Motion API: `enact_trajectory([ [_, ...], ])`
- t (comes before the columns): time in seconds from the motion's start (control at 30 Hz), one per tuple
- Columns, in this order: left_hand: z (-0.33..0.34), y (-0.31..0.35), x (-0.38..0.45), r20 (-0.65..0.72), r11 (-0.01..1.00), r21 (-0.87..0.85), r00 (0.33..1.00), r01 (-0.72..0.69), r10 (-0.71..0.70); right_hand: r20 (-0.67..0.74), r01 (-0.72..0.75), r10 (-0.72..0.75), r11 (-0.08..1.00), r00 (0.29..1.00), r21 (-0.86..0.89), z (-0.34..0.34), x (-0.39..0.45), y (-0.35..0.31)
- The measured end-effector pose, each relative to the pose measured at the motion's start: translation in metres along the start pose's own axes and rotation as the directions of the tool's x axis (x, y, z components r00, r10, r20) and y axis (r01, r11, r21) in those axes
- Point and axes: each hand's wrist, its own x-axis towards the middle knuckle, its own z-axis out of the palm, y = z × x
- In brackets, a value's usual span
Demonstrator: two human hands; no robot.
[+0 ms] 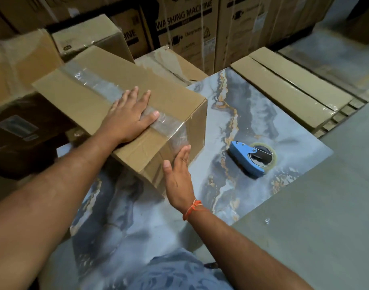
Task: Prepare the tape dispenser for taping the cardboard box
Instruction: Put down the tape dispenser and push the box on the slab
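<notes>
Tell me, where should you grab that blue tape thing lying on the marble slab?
Probably by the blue handle body of the tape dispenser, coming down from above with the right hand, which is nearest. It lies flat on the slab with nothing around it, and the long blue part gives fingers room. Keep away from the dark metal piece by the tape roll; it may be the cutter.

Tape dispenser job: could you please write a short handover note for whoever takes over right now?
Left hand: flat, open, on top of the cardboard box, over its clear tape strip.
Right hand: open, palm against the box's near end.
Tape dispenser: blue, lying untouched on the marbled tabletop, right of the box.
Done: one strip runs along the top and down the end.
Left: pick up and ready the dispenser.
</notes>
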Motion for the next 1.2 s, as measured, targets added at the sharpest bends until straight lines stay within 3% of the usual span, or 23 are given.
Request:
enact_trajectory([
  [0.1, 0.001, 0.000, 0.000, 0.003, 1.000, -0.006, 1.000, -0.009, 0.009, -0.055, -0.019, 0.021, 0.999, 0.998, 0.033, -0.004, -0.001, -0.010],
  [0.2, 0.002, 0.000, 0.001, 0.002, 1.000, 0.004, 1.000, -0.013, 0.013, -0.144, 0.188, -0.181, 0.982, 0.973, 0.033, -0.007, -0.009, -0.048],
  [0.37, 0.001, -0.001, 0.001, -0.010, 1.000, 0.016, 1.000, -0.019, 0.020, -0.255, 0.319, -0.301, 0.947, 0.919, 0.031, 0.002, 0.001, -0.056],
  [0.43, 0.001, -0.001, 0.000, -0.011, 1.000, 0.014, 1.000, -0.022, 0.022, -0.261, 0.244, -0.210, 0.964, 0.942, 0.103, 0.010, 0.005, -0.037],
  [0.53, 0.001, 0.000, 0.000, 0.002, 1.000, 0.015, 1.000, -0.018, 0.018, -0.131, -0.008, 0.036, 0.978, 0.991, 0.210, 0.016, 0.006, -0.013],
  [0.63, -0.001, 0.007, -0.004, 0.013, 0.999, -0.004, 0.999, -0.035, 0.035, -0.032, -0.087, 0.095, 0.978, 0.995, 0.192, 0.011, 0.005, 0.003],
  [0.73, -0.004, 0.027, -0.018, 0.030, 0.975, -0.059, 0.976, -0.214, 0.216, 0.016, -0.113, 0.112, 0.982, 0.994, 0.150, 0.004, 0.005, 0.003],
  [0.83, -0.002, 0.046, -0.033, 0.043, 0.902, -0.108, 0.905, -0.417, 0.424, 0.033, -0.134, 0.131, 0.982, 0.991, 0.132, 0.001, 0.004, -0.002],
  [0.97, -0.004, 0.047, -0.039, 0.066, 0.837, -0.135, 0.838, -0.531, 0.542, 0.053, -0.159, 0.155, 0.983, 0.987, 0.097, -0.003, 0.002, -0.004],
  [1.07, -0.008, 0.038, -0.037, 0.083, 0.841, -0.136, 0.839, -0.524, 0.537, 0.069, -0.175, 0.170, 0.983, 0.983, 0.058, -0.005, 0.004, -0.004],
  [1.2, -0.010, 0.020, -0.029, 0.074, 0.919, -0.079, 0.917, -0.387, 0.392, 0.103, -0.218, 0.217, 0.976, 0.971, 0.002, -0.010, 0.007, 0.001],
])
